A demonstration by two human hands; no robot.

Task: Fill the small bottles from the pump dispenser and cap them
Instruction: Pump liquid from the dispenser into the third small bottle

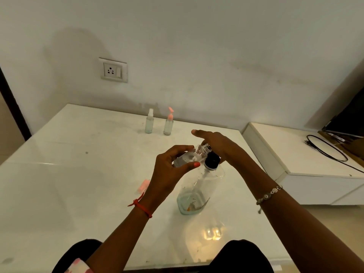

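The left hand (169,170) was raised, fingers and thumb curled round a small bottle (189,157). The right hand (216,146) lay palm down, fingers straight.

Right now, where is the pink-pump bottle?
In the head view, the pink-pump bottle stands far back on the table, just right of the spray bottle.

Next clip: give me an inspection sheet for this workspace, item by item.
Surface: white glossy table, faint marks.
Job's things: dispenser upright, black pump fitted; small bottle uncapped, tilted, neck at the pump; spray bottle and pink-pump bottle capped, upright near the wall; pink cap lying on the table.
Clutter: nothing seen.
Grippers: left hand holds the small bottle; right hand rests on the pump top.
Cables: black cable on the cabinet at right.
Surroundings: wall socket; dark screen on the cabinet.
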